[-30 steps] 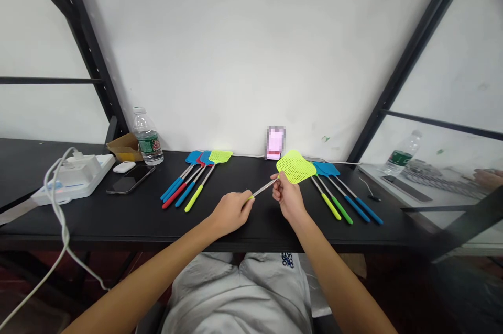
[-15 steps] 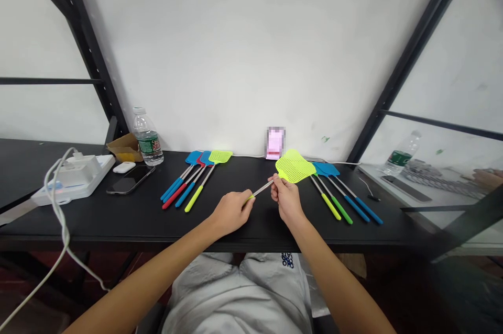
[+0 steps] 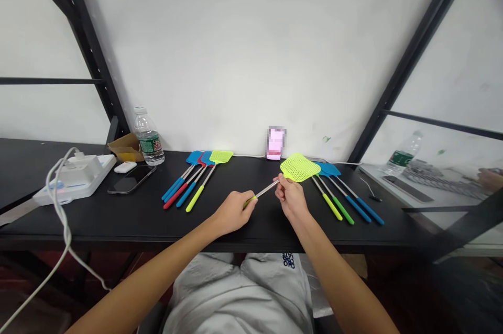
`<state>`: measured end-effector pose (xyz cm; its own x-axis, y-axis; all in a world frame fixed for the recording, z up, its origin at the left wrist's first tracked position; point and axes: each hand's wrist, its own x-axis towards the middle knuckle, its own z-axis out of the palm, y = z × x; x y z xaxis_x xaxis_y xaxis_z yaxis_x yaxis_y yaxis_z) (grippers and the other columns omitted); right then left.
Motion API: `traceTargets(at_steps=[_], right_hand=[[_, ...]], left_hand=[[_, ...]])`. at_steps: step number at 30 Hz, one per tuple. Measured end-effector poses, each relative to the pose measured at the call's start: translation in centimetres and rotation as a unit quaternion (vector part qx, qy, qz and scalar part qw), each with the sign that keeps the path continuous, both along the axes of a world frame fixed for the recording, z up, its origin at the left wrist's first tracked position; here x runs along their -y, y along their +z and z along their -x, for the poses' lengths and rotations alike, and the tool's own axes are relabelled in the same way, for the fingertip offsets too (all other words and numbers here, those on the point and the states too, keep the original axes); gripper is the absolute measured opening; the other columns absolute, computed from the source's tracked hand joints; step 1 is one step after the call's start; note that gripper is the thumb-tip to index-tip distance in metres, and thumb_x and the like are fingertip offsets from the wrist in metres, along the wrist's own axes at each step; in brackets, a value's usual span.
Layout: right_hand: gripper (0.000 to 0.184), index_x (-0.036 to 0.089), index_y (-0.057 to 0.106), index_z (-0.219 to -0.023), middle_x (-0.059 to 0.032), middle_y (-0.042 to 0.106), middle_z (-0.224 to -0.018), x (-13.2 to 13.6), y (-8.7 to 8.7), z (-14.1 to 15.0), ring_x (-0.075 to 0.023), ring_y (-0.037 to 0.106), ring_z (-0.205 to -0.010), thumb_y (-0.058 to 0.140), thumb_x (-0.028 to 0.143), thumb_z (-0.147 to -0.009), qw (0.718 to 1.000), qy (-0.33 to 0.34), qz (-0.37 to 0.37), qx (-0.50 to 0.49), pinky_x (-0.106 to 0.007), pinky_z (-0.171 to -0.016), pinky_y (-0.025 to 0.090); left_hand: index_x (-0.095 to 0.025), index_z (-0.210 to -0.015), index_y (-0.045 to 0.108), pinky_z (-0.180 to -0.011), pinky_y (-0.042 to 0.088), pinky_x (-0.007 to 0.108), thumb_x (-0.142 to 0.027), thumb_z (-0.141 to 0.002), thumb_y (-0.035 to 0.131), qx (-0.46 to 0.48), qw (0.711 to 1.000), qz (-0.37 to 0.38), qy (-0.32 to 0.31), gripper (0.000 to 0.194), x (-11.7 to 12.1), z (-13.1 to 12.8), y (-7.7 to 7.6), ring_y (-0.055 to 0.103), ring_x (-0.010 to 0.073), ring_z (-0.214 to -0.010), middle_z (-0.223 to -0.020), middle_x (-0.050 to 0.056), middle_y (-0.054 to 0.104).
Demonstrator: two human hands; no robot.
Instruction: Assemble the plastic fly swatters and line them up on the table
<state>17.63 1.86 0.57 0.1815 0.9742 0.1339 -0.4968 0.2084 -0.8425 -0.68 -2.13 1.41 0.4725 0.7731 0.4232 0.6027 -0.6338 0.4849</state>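
Between my hands is a yellow-green fly swatter [image 3: 301, 167] with a metal rod. My left hand [image 3: 234, 212] is closed around its yellow-green handle. At the other end, my right hand [image 3: 291, 197] pinches the rod close to the perforated head. Left of my hands lie several swatters side by side: blue and red ones and a yellow-green swatter [image 3: 195, 198]. On the right rest a yellow-green-handled swatter [image 3: 332, 207], a green-handled swatter [image 3: 343, 210] and blue swatters [image 3: 357, 209], their heads partly covered by the held one.
On the black table [image 3: 141, 219] at left stand a water bottle [image 3: 150, 140], a cardboard box [image 3: 126, 147], a phone [image 3: 131, 179], a white case [image 3: 125, 167] and a power strip [image 3: 88, 182] with cables. A lit phone [image 3: 275, 143] leans on the wall. A short cable [image 3: 374, 198] lies at right.
My right hand has shifted slightly right along with the swatter's head, and more of the metal rod shows between my hands. Both hands keep their hold.
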Motion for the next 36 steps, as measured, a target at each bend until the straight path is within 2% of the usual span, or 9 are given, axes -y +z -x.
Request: traceTargets(at_steps=[4, 10, 14, 18, 22, 28, 32, 36], right_hand=[[0.034, 0.012, 0.064, -0.064, 0.0039, 0.045, -0.050, 0.1, 0.1, 0.1, -0.0035, 0.031, -0.039, 0.082, 0.040, -0.060, 1.000, -0.015, 0.006, 0.003, -0.022, -0.036, 0.016], [0.034, 0.014, 0.061, -0.060, 0.0042, 0.044, -0.048, 0.3, 0.2, 0.4, -0.0039, 0.030, -0.039, 0.083, 0.039, -0.058, 0.998, -0.055, 0.015, 0.005, -0.022, -0.035, 0.016], [0.034, 0.014, 0.060, -0.060, 0.0043, 0.043, -0.048, 0.2, 0.1, 0.3, -0.0044, 0.031, -0.039, 0.082, 0.040, -0.059, 0.998, -0.066, 0.019, 0.012, -0.021, -0.035, 0.016], [0.035, 0.014, 0.059, -0.060, 0.0042, 0.044, -0.048, 0.1, 0.1, 0.2, -0.0045, 0.032, -0.039, 0.082, 0.041, -0.060, 0.998, -0.057, 0.014, 0.012, -0.021, -0.036, 0.015], [0.036, 0.013, 0.060, -0.061, 0.0040, 0.044, -0.049, 0.1, 0.2, 0.0, -0.0039, 0.032, -0.039, 0.082, 0.041, -0.060, 0.999, -0.037, -0.001, 0.007, -0.022, -0.036, 0.016], [0.035, 0.015, 0.057, -0.061, 0.0032, 0.047, -0.051, -0.3, 0.9, -1.7, -0.0042, 0.031, -0.039, 0.081, 0.041, -0.061, 0.999, -0.042, -0.025, 0.006, -0.023, -0.036, 0.017], [0.035, 0.016, 0.057, -0.061, 0.0028, 0.049, -0.053, -0.6, 1.6, -3.2, -0.0042, 0.032, -0.040, 0.082, 0.039, -0.059, 0.998, -0.050, -0.024, 0.010, -0.022, -0.036, 0.018], [0.034, 0.015, 0.058, -0.062, 0.0031, 0.048, -0.052, -1.0, 1.7, -4.4, -0.0044, 0.032, -0.040, 0.082, 0.039, -0.060, 0.997, -0.070, -0.029, 0.009, -0.022, -0.037, 0.017]], left_hand=[[-0.019, -0.069, 0.045, -0.052, 0.025, 0.022, -0.029, -0.095, 0.038, -0.021, 1.000, -0.019, 0.007, 0.029, -0.1, -0.1, -0.3, 0.036, 0.0094, -0.049, -0.055, -0.005, 0.040], [-0.020, -0.075, 0.049, -0.057, 0.029, 0.024, -0.030, -0.096, 0.037, -0.105, 0.989, -0.086, 0.058, 0.026, -0.1, -0.2, -1.0, 0.050, 0.0137, -0.057, -0.063, 0.000, 0.052], [-0.020, -0.077, 0.050, -0.057, 0.030, 0.025, -0.029, -0.096, 0.036, -0.117, 0.987, -0.097, 0.060, 0.026, 0.0, -0.3, -1.1, 0.052, 0.0147, -0.059, -0.065, 0.001, 0.055], [-0.019, -0.074, 0.050, -0.056, 0.029, 0.024, -0.029, -0.096, 0.037, -0.079, 0.994, -0.070, 0.038, 0.027, 0.0, -0.2, -0.7, 0.047, 0.0124, -0.055, -0.061, -0.001, 0.050], [-0.018, -0.069, 0.046, -0.053, 0.026, 0.022, -0.032, -0.095, 0.037, -0.005, 1.000, 0.006, -0.007, 0.030, -0.2, 0.0, -0.2, 0.037, 0.0092, -0.051, -0.056, -0.005, 0.041], [-0.017, -0.065, 0.046, -0.053, 0.026, 0.022, -0.038, -0.093, 0.039, 0.040, 0.996, 0.079, -0.030, 0.036, -0.1, 0.2, 0.2, 0.036, 0.0088, -0.057, -0.059, -0.004, 0.040], [-0.017, -0.068, 0.048, -0.053, 0.025, 0.023, -0.037, -0.093, 0.038, 0.027, 0.998, 0.058, -0.021, 0.034, 0.0, 0.2, 0.1, 0.035, 0.0091, -0.054, -0.058, -0.005, 0.039], [-0.019, -0.072, 0.049, -0.055, 0.028, 0.023, -0.033, -0.095, 0.037, -0.025, 1.000, 0.001, -0.011, 0.029, -0.1, 0.3, 0.0, 0.040, 0.0102, -0.053, -0.058, -0.004, 0.043]])
